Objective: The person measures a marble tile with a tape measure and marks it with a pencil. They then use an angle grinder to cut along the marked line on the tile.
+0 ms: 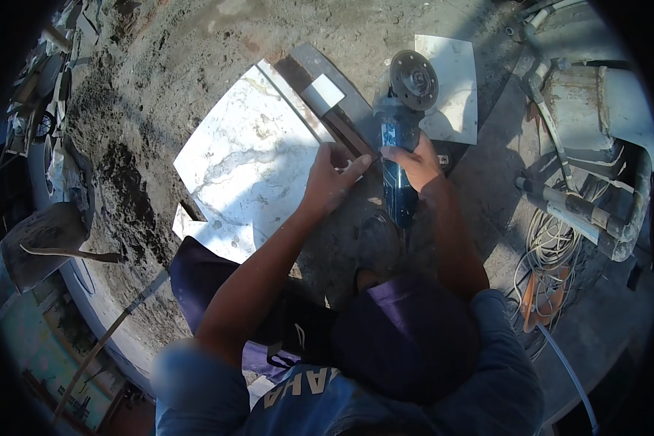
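My right hand (419, 168) grips the body of a blue-and-black angle grinder (396, 192). The grinder's round disc (414, 78) points away from me, at the far end. To its left, the bent fingers and thumb of my left hand (332, 176) close around the near end of a narrow brown strip (344, 129). Beside that hand lies a large white marble-patterned tile (243, 156) with a notched lower-left corner. A small white tile piece (323, 94) rests across the strip and a dark grey board (356, 102).
Another white tile (450, 91) lies beyond the grinder on the right. Coiled cable (552, 251), an orange object (545, 298) and dirty pipes (581, 211) crowd the right side. Rough sandy ground (138, 109) spreads left, with a long wooden handle (102, 345) below it.
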Demonstrator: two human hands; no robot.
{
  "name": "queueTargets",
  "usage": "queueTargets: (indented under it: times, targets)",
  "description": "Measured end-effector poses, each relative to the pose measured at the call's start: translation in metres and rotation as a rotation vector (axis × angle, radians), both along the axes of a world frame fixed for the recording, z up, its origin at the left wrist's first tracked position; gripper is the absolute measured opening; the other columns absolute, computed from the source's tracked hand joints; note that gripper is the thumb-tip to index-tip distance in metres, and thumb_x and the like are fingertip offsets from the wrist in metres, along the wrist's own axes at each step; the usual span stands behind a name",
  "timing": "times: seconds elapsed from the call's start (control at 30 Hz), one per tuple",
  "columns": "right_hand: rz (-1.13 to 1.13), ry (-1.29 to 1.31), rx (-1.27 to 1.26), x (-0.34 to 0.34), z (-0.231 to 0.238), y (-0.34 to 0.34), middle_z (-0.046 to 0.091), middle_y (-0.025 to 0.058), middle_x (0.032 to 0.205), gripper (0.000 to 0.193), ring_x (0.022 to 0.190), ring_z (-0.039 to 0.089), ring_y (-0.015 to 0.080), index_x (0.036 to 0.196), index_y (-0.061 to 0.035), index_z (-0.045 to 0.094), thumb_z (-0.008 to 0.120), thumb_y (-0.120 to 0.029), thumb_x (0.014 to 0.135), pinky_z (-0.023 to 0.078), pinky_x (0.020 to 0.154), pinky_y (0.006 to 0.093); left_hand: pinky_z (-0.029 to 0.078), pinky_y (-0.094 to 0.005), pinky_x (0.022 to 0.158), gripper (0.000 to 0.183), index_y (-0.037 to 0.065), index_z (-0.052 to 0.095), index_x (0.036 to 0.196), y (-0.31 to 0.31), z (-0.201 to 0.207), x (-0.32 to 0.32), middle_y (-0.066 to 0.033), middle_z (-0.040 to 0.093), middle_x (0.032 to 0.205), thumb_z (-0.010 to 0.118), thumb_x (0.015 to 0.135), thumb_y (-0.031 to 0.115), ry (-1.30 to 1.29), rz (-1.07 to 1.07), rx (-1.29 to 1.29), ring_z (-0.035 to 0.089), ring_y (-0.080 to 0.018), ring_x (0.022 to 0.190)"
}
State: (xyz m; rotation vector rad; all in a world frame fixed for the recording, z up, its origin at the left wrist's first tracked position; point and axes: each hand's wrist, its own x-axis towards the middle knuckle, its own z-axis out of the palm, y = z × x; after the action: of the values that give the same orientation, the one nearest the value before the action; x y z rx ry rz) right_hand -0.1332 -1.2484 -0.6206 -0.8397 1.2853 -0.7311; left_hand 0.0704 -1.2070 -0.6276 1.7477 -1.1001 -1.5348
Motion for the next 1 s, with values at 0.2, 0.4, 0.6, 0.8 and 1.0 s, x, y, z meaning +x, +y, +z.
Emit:
queueTargets:
  times: [0.2,0.4,0.6,0.8,1.0]
  targets:
    - [-0.103,0.170,-0.127,0.001,0.011,0.007,0.064,0.0149,0.118,0.064,0.102,0.064,0.0192,0.138,0.0000,0.046,0.071,-0.039,0.094,0.051,0.090,0.0347,0.045,-0.0433,0.107,0.110,-0.003,0.037,0.144,0.014,0.022,-0.072,-0.0151,0.056,0.132,0.099,0.061,0.035,0.615,-0.039,0.062,0.052,-0.0256,0.128]
    - [-0.070,-0.695,0.030,-0.032,0.008,0.012,0.048,0.0220,0.148,0.088,0.127,0.055,0.0333,0.153,0.0000,0.032,0.044,-0.068,0.099,0.047,0.106,0.0478,0.040,-0.0372,0.108,0.096,0.005,0.039,0.150,0.010,0.008,-0.070,-0.0070,0.054,0.135,0.092,0.071,0.020,0.795,-0.272,0.063,0.050,-0.0230,0.127]
    - [-0.178,-0.703,-0.110,-0.050,-0.009,0.020,0.053,0.0230,0.143,0.069,0.123,0.059,0.0310,0.149,0.0029,0.038,0.045,-0.051,0.106,0.051,0.102,0.0453,0.045,-0.0378,0.102,0.091,0.003,0.042,0.143,0.023,0.026,-0.081,-0.0154,0.060,0.126,0.091,0.070,0.028,0.386,-0.237,0.107,0.058,-0.0268,0.119]
    - [-0.257,-0.441,-0.068,-0.044,-0.014,0.031,0.068,0.0138,0.111,0.066,0.094,0.069,0.0200,0.131,0.0005,0.052,0.045,-0.059,0.104,0.057,0.081,0.0356,0.049,-0.0388,0.096,0.088,0.001,0.044,0.138,0.036,0.010,-0.089,-0.0191,0.063,0.119,0.090,0.068,0.030,0.362,-0.202,-0.084,0.063,-0.0283,0.111]
    - [-0.308,-0.362,-0.035,-0.031,0.004,0.027,0.069,0.0123,0.103,0.054,0.092,0.069,0.0208,0.127,-0.0004,0.054,0.045,-0.049,0.107,0.057,0.079,0.0348,0.050,-0.0398,0.096,0.092,0.001,0.041,0.140,0.042,-0.002,-0.088,-0.0214,0.063,0.121,0.090,0.069,0.033,0.346,-0.190,-0.106,0.064,-0.0296,0.113]
